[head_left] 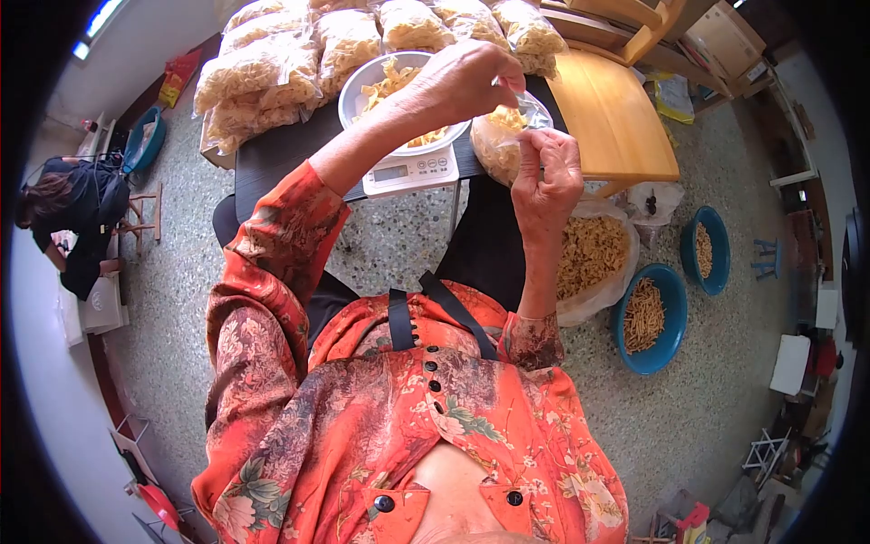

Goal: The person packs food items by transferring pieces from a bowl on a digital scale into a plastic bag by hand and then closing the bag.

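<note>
A clear plastic bag (496, 152) with pale yellow dried pieces in it stands at the table's front edge, right of the scale. My right hand (548, 172) pinches the bag's upper rim on its right side. Over the bag's mouth, my left hand (476, 80) is closed with thumb and fingers together; what they hold, if anything, I cannot make out. Below my left forearm, a white bowl (348, 102) with curly dried strips (390, 82) sits on a white kitchen scale (426, 170). My forearm hides part of the bowl.
Filled plastic bags (258, 77) are stacked along the dark table's (272, 154) back. A wooden chair (616, 118) stands at the right. On the floor are a large open bag (594, 254) and blue basins (648, 317) of dried pieces. Another person (77, 199) bends over at far left.
</note>
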### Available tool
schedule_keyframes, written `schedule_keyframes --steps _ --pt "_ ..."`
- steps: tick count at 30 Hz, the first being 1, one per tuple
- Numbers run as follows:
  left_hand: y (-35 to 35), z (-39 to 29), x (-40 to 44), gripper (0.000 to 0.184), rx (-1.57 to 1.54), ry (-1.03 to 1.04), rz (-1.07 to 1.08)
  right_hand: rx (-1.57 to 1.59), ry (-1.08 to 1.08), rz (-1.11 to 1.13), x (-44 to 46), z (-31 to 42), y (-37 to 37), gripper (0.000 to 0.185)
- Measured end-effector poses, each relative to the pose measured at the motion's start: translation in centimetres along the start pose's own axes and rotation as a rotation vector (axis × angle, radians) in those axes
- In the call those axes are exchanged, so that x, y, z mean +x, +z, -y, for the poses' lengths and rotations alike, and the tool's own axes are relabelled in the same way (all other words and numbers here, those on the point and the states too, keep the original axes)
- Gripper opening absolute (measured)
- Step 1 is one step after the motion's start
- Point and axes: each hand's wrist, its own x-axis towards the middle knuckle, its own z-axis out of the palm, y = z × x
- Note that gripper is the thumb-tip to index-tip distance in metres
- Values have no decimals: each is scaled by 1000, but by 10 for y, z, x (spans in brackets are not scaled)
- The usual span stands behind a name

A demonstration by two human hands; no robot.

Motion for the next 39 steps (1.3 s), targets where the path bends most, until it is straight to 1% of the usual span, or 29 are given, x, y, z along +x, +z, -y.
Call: schedule_keyframes --steps 2,4,6,7,8,10,11,12,14,15,17,18,20,21,22,24,26,27,28,30,31,32,34,35,38,39 --pt "-8 -4 0 15 -106 -16 7 -21 4 -7 -1 -4 -3 7" --pt "-18 -5 -4 18 -130 23 26 -19 16 -18 -2 -7 -4 7" --pt "-26 -12 -13 27 -124 12 251 -11 23 -26 -2 -8 -4 7" --pt "-28 -15 -18 39 -98 -6 336 -4 30 -30 -2 -7 -4 7" --pt "-22 -15 -26 50 -90 -59 370 5 37 -31 -2 -6 -3 7" --pt "-9 -11 -35 56 -108 34 352 1 19 -30 -3 -5 -2 7" --pt "-4 -12 -34 60 -82 -41 435 -9 0 -34 -3 -4 -1 7" --pt "1 -14 -28 60 -21 -34 483 6 -9 -26 -3 -3 0 7" --pt "-3 -35 -14 61 107 -150 642 -9 -8 -16 -2 -1 -2 7" --pt "1 -31 -14 61 110 -157 632 -14 0 -9 -2 -2 -2 6" --pt "13 -15 -16 61 84 -9 534 -17 28 -11 -4 -4 -3 6" --pt "7 -12 -13 61 84 -10 530 -25 65 -17 -3 -5 -3 6" --pt "-8 -3 -12 58 -240 -106 513 -27 50 -29 -3 -7 -6 6" --pt "-28 -12 -10 50 -311 -186 496 -39 50 -37 -4 -8 -6 6" --pt "-37 -7 -12 37 -322 -217 388 -51 49 -46 -4 -9 -7 6" --pt "-50 20 -16 24 -297 -227 263 -47 69 -43 -5 -12 -7 6" --pt "-68 33 -22 15 30 -240 309 -59 59 -41 -5 -11 -5 5" --pt "-69 41 -31 16 47 -328 315 -55 58 -43 -4 -9 -4 5" --pt "-69 45 -39 16 50 -328 314 -54 50 -35 -4 -8 -4 5" --pt "-68 54 -53 21 137 -217 360 -55 41 -27 -3 -7 -4 5" --pt "-62 57 -62 29 79 -226 283 -44 41 -24 -3 -7 -3 5" --pt "-57 62 -65 29 78 -226 280 -35 39 -21 -3 -7 -3 5" --pt "-51 64 -71 36 425 -192 282 -35 40 -9 -3 -5 -3 5" --pt "-47 65 -73 36 423 -196 276 -33 41 -1 -3 -5 -3 5" --pt "-41 66 -72 39 525 -243 393 -36 45 10 -3 -3 -3 5" --pt "-38 66 -72 31 505 -252 409 -35 44 14 -3 -3 -3 5"
